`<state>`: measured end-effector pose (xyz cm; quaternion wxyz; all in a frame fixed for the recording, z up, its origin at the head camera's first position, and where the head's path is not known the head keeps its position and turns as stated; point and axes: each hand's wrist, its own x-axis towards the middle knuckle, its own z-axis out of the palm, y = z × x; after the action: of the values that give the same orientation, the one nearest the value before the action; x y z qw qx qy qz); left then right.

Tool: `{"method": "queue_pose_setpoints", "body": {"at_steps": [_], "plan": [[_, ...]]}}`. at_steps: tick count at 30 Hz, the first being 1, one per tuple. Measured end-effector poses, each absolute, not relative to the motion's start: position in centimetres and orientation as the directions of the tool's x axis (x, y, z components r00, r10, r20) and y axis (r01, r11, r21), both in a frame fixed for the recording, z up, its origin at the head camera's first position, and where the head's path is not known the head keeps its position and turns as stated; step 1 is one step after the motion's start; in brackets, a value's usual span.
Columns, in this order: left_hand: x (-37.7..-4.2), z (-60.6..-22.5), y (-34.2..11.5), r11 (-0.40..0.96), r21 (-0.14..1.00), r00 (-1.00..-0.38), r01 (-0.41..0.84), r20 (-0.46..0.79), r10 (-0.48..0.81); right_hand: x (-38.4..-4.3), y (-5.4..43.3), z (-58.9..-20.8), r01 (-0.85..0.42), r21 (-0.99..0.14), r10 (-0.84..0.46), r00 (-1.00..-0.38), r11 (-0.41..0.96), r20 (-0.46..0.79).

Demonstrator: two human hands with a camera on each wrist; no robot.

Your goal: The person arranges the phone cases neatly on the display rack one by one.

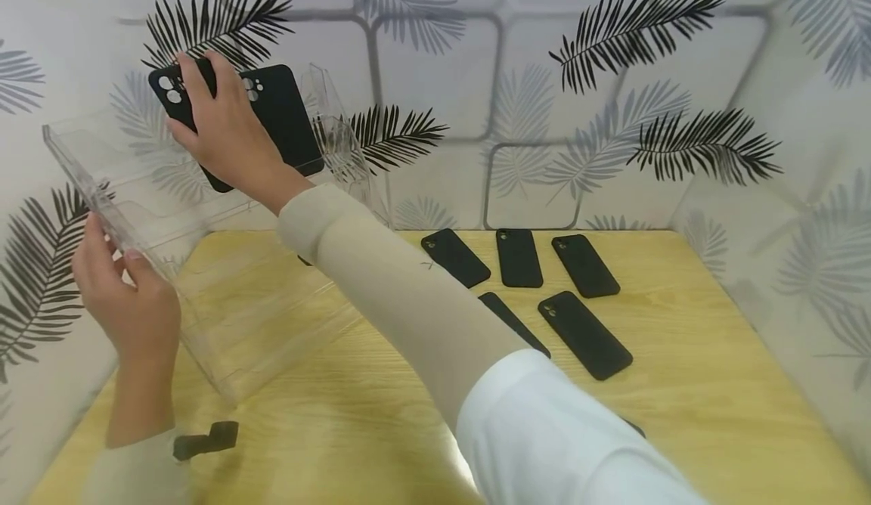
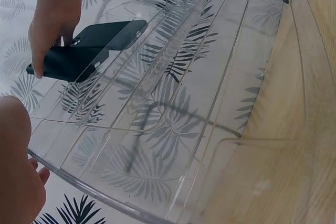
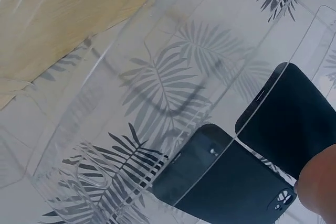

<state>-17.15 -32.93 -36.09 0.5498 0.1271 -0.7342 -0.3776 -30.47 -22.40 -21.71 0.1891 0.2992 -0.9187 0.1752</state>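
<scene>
My right hand [image 1: 231, 131] grips a black phone case [image 1: 219, 181] by its edges at the top tier of a clear stepped acrylic display rack [image 1: 88, 187]. Beside it, to the right, a second black phone case [image 1: 282, 116] stands leaning in the same tier. The right wrist view shows the gripped case [image 3: 289, 119] next to the standing one [image 3: 220, 177], both behind the clear front lip. My left hand [image 1: 132, 301] holds the rack's left side edge, its fingers partly hidden behind the panel. In the left wrist view, the lower tiers hold nothing visible.
Several black phone cases lie on the wooden table [image 1: 680, 354] to the right, including one case [image 1: 585, 335] nearer the front. My right sleeve [image 1: 408, 293] hides part of the table. A leaf-patterned covering [image 1: 531, 74] stands behind the table.
</scene>
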Motion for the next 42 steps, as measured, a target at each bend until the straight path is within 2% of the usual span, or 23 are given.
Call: {"method": "queue_pose_setpoints", "body": {"at_steps": [9,13,17,20,23,28,42], "plan": [[-16.7,-35.5,-32.6,0.684,0.693,-0.389,0.228,0.709,-0.588,-30.2,-22.5,-23.3,-0.617,-0.226,-0.473,-0.749,0.754,0.464],[-16.2,-34.7,-31.3,0.671,0.708,-0.374,0.222,0.697,-0.612,-30.1,-22.7,-23.8,-0.609,-0.214,-0.461,-0.747,0.764,0.48],[-16.4,-35.1,-31.7,0.674,0.707,-0.37,0.215,0.698,-0.613,-30.1,-22.8,-24.1,-0.581,-0.131,-0.454,-0.74,0.804,0.496],[-16.7,-35.5,-32.1,0.672,0.708,-0.368,0.217,0.697,-0.616,-30.2,-22.9,-24.4,-0.537,-0.03,-0.451,-0.735,0.843,0.506],[-16.8,-35.6,-32.1,0.669,0.708,-0.363,0.225,0.698,-0.617,-30.2,-23.0,-24.5,-0.499,0.014,-0.44,-0.752,0.867,0.491],[-16.6,-35.4,-31.7,0.667,0.709,-0.359,0.228,0.698,-0.619,-30.2,-23.1,-24.6,-0.466,0.01,-0.419,-0.788,0.885,0.451],[-16.2,-34.6,-31.2,0.666,0.703,-0.364,0.251,0.706,-0.608,-30.5,-22.4,-24.1,-0.471,0.02,-0.436,-0.799,0.882,0.415]]}}
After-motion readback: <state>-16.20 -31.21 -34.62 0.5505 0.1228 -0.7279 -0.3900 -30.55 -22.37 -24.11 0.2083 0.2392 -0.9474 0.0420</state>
